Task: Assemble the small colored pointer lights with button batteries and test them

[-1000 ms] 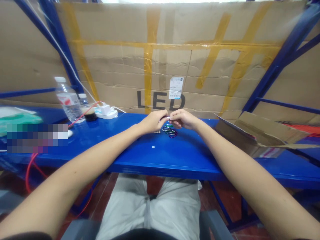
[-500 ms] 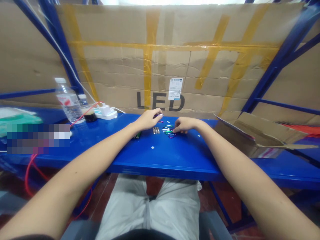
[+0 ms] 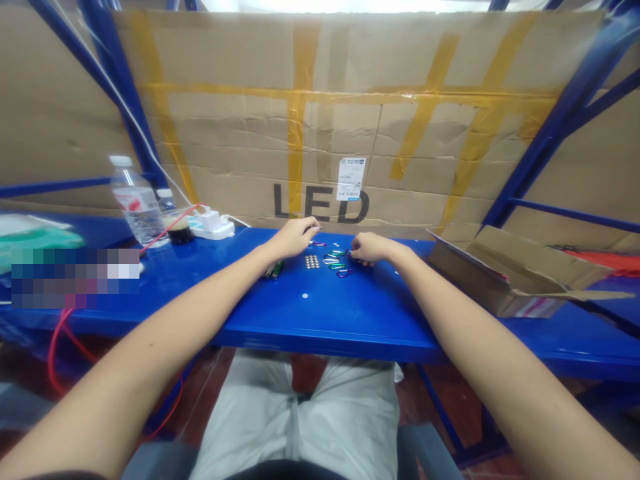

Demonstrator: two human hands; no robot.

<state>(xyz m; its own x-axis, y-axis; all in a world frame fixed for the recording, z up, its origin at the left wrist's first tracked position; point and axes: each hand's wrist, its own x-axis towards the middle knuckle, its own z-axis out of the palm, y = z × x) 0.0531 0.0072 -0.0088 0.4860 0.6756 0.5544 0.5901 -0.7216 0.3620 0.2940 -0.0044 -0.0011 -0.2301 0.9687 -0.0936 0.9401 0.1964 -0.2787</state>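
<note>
Blue tabletop [image 3: 350, 313] bears carabiners [image 3: 336, 266], their long axes running roughly sideways.

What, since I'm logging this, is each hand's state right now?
Left hand: partly curled near a purple clip; hold cannot be told.
Right hand: fingers curled beside several clips; hold unclear.

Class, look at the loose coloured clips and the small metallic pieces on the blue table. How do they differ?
Colour: the coloured clips include green and purple; the metallic pieces share one brownish-silver tone.
Shape: the coloured clips are elongated loops; the metallic pieces are small and compact.
Arrangement: the coloured clips lie scattered; the metallic pieces form neat rows.
Shared: both lie on the blue table.
</note>
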